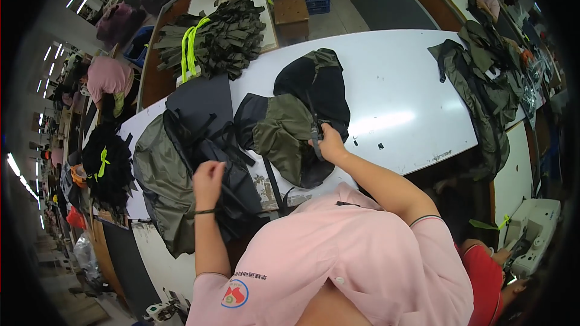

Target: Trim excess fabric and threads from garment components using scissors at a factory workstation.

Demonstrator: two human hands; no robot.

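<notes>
A dark green and black backpack (284, 127) lies on the white table in front of me. My right hand (331, 143) is closed on a black strap (315, 124) at the backpack's right side. To the left, my left hand (208, 181) is raised with its fingers curled, and whether anything is in them is hidden. Beneath and beside it spreads a second green and black bag piece (163, 169), with black straps (235, 136) trailing toward the backpack.
The white table (405, 96) carries dark scraps right of the backpack. More green bag pieces (483, 78) lie at its right end. Tied bundles of dark strips (223, 36) and black straps (109, 163) sit at the left. A sewing machine (531, 235) and a person in red (483, 278) are lower right.
</notes>
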